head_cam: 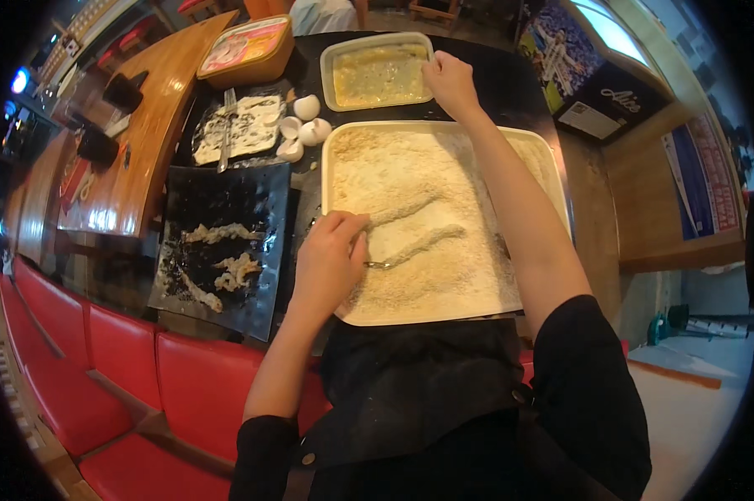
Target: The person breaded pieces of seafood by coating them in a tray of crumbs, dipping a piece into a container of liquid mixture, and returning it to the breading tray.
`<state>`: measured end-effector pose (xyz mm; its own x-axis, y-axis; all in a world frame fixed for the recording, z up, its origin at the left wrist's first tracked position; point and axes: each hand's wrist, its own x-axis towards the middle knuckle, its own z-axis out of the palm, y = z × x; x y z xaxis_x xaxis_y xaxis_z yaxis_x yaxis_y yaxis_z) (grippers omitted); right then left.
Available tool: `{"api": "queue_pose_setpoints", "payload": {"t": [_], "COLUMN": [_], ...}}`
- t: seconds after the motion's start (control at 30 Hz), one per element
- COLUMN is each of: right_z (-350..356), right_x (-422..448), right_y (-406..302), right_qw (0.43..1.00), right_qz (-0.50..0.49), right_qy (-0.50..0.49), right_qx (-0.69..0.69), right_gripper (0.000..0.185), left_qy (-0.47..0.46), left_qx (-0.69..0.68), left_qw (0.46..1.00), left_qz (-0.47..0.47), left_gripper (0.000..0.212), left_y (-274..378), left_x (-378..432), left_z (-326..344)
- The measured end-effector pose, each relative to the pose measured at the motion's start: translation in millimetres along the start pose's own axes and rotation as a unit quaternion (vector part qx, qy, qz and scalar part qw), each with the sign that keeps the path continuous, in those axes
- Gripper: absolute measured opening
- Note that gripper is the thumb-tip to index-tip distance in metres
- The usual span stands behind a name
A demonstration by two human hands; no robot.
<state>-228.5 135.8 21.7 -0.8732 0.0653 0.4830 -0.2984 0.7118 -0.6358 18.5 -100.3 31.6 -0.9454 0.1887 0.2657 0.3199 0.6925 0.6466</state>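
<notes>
My left hand (334, 266) is at the left rim of a cream tray (414, 320) of breadcrumbs (408, 163), its fingertips at the end of a crumb-coated shrimp (408, 211). Whether they grip it is hard to tell. A second coated shrimp (424, 246) lies just below, its tail bare. My right hand (450, 81) is closed at the right rim of a plastic tub of egg mixture (380, 75); its fingertips are partly hidden. Several uncoated shrimp (222, 233) lie on a black plate (227, 188) at the left.
Cracked eggshells (306, 108) lie between the tub and a dark tray of white flour (248, 128) with a fork (227, 128) across it. An ice-cream tub (248, 50) stands at the back left. Red padded seats (201, 388) line the near left; a wooden table (158, 94) stands beyond.
</notes>
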Motion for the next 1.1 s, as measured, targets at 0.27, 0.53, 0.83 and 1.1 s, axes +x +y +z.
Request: {"api": "queue_pose_setpoints", "payload": {"t": [0.27, 0.53, 0.83, 1.1], "right_z": [-156.8, -251.8, -301.5, -297.0], "right_x": [-92.9, -206.8, -271.7, -308.1], "right_y": [-13.0, 46.8, 50.5, 67.4], "right_qw": [0.985, 0.861, 0.853, 0.833], "right_qz": [0.039, 0.236, 0.253, 0.28], "right_qy": [0.167, 0.141, 0.16, 0.131], "right_qx": [0.017, 0.427, 0.428, 0.46], "right_gripper": [0.038, 0.018, 0.02, 0.024], "left_qy": [-0.069, -0.013, -0.047, -0.061], "left_qx": [0.107, 0.034, 0.163, 0.208], "left_qw": [0.991, 0.995, 0.985, 0.975], "left_qz": [-0.046, -0.095, 0.013, 0.042], "left_gripper": [0.018, 0.024, 0.022, 0.015], "left_y": [4.9, 35.2, 102.2, 113.2], "left_x": [13.4, 34.1, 90.6, 93.9], "left_z": [21.7, 4.8, -0.4, 1.9]}}
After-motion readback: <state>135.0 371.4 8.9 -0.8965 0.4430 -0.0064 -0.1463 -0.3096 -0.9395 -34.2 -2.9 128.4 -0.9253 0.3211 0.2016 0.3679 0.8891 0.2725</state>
